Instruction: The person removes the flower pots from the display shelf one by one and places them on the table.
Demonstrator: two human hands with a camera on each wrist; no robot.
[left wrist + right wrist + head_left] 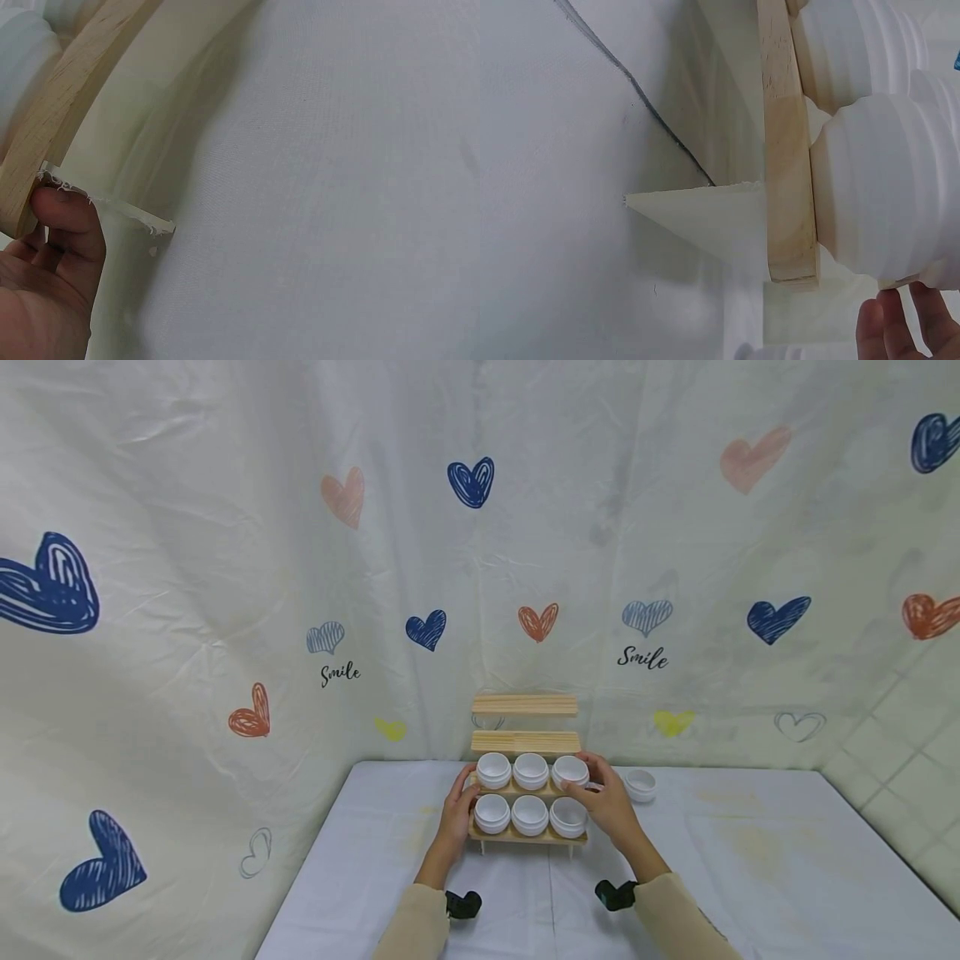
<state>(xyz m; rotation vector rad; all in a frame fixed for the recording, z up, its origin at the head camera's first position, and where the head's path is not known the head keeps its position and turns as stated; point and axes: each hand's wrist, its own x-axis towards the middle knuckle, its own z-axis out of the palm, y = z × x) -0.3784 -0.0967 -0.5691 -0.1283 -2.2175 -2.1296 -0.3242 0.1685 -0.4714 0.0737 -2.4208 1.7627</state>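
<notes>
I have both hands on a stepped wooden rack (525, 742) that stands on a white cloth-covered table (750, 893), near the back edge. My left hand (452, 814) is at the rack's left end, thumb and fingers clamped on the end of a shelf board; from the left wrist I see a bent fingertip pressed up against the wood, right beside the white side support (697, 214).

My right hand (609, 806) is at the other end, its thumb in front of and its fingers round the far side of the right-hand white cup (570, 771) in the second row. They pinch it, though my own hand covers part of the contact, so I can't tell whether the fingertips touch the board too.

Next to that cup, two more white cups (531, 771) finish the row, and on the lowest step a front row of three cups (529, 815) stands upright, side by side. Two further boards rise behind. Another single cup (641, 786) stands on the table just beyond my right hand, apart from the rack.

My beige sleeves (418, 922) reach in from below, and behind everything hangs a pale curtain (555, 552) printed with hearts and the word "Smile".
</notes>
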